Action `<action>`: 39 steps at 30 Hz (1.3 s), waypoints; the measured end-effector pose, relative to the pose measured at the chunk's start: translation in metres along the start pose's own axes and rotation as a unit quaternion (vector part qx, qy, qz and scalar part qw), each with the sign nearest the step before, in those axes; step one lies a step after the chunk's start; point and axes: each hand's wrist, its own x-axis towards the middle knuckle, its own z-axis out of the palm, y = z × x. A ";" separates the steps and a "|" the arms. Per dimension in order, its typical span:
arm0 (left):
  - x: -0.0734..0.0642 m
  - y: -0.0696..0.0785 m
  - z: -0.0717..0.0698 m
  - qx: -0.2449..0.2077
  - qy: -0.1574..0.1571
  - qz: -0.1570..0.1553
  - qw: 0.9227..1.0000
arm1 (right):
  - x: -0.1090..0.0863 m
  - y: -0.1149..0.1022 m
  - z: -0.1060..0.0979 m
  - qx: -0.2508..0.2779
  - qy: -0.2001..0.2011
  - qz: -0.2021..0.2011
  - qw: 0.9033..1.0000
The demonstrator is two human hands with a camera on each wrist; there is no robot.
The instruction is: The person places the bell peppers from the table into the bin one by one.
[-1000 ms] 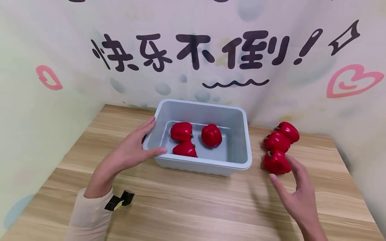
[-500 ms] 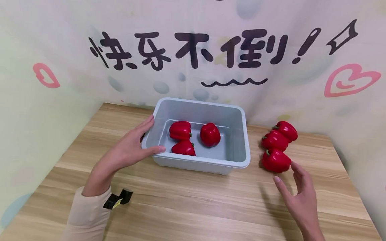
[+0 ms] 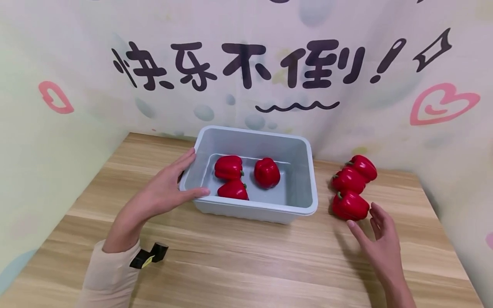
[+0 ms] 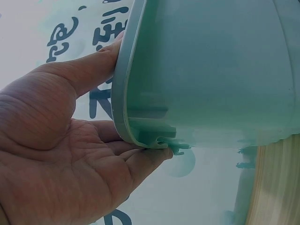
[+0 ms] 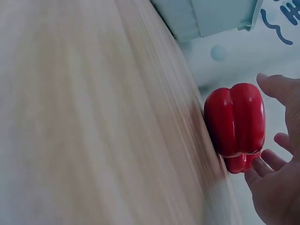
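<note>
The front red pepper (image 3: 350,206) of 3 is set on the table (image 3: 250,261) just ahead-left of the right hand (image 3: 381,246), blunt end toward its widely parted fingers (image 3: 381,215), stem pointed away; the bin (image 3: 250,214) is gripped at its corner by the left hand (image 3: 162,190).

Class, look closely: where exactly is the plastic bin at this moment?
In the head view, the bin stands mid-picture on the wooden table, with the left hand holding its left end and three red peppers to its right.

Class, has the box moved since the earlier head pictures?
No, neither left nor right: the box keeps its place below the black wavy line behind it.
</note>
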 end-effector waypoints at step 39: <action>0.001 -0.001 0.001 -0.001 -0.001 -0.009 1.000 | 0.032 0.001 0.028 -0.038 0.007 -0.008 0.999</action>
